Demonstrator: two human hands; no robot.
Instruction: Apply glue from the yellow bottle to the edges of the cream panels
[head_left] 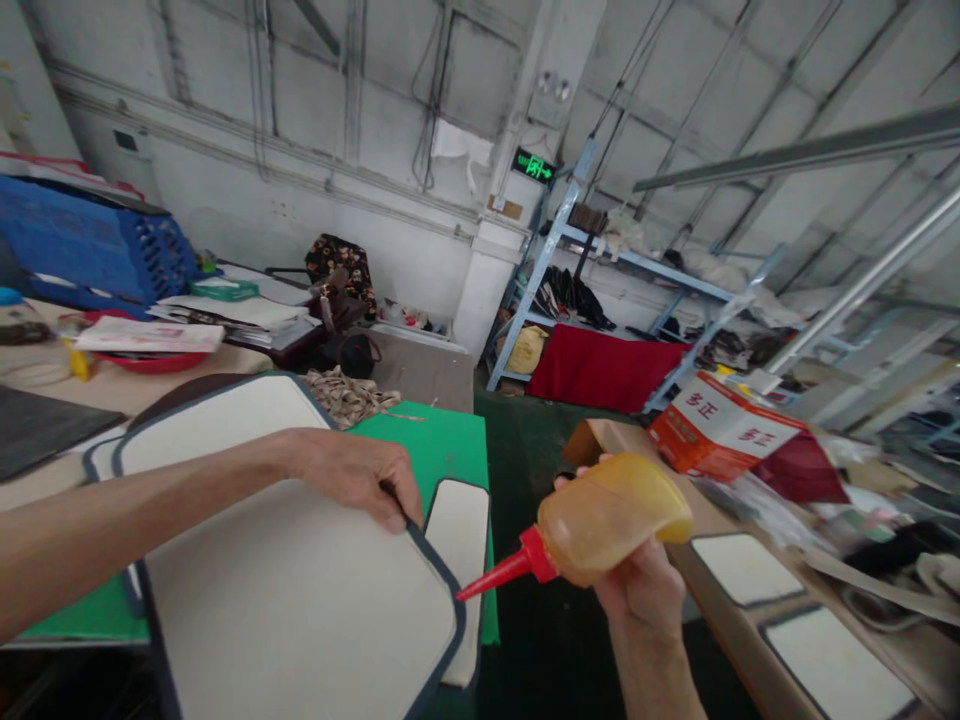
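Observation:
My left hand (360, 474) pinches the top edge of a large cream panel (300, 600) with a dark border, which is tilted up toward me. In my right hand (646, 590) is a squeeze bottle (600, 510) of amber liquid, lying on its side. Its red nozzle (499, 575) points left, and the tip is at the panel's dark edge; whether it touches, I cannot tell. Behind the held panel lie a narrow cream panel (459, 530) and another large cream panel (225, 420), both dark-edged, on a green board (469, 435).
Two small cream panels (746, 568) lie on the right-hand table beside an orange and white box (720, 425). To the left are a blue crate (82, 240), a red tray (154, 362) and papers. A bundle of strips (349, 395) lies behind the panels. A blue rack (555, 240) stands at the back.

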